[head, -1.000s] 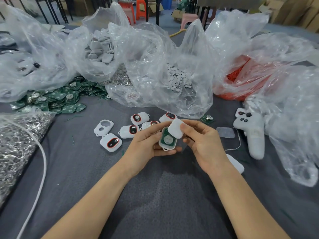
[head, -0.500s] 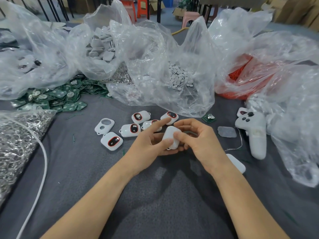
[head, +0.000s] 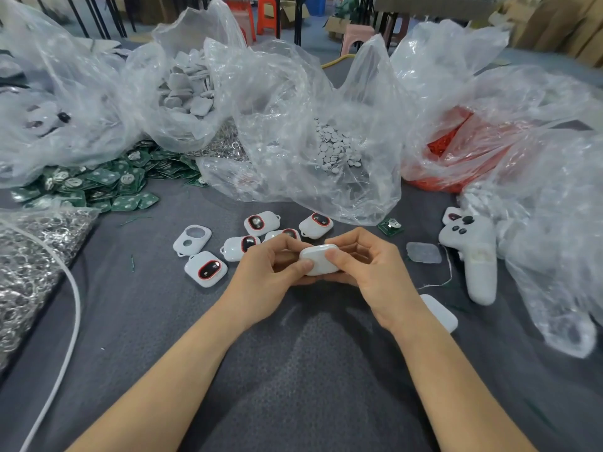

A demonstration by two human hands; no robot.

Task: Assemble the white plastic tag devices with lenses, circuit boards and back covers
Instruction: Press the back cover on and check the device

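- Head view, tag [head: 316, 269]: white, cover [head: 323, 254] facing up, held just above the worktop [head: 293, 370] between both hands, near the finished tags [head: 205, 268].
- Left hand [head: 270, 272]: curled round the tag's left edge, thumb pressing on top.
- Right hand [head: 375, 272]: curled round the right edge, thumb on the cover.
- Step, as judged: the cover is being pressed home. Whether the seam is fully closed cannot be told.
- Risk: uneven thumb pressure could seat one side only, leaving the cover cocked or a clip bent.
- Risk: a board sitting crooked inside, hidden here, could be pinched or stop the cover closing.
- Risk: the smooth shell could slip from the fingers and drop among the finished tags, getting mixed in unchecked.
- Nearby, none touching the hands: empty shell [head: 192, 239]; loose board [head: 390, 226]; spare cover [head: 437, 313], part hidden by the right wrist; board pile [head: 98, 187], well apart.
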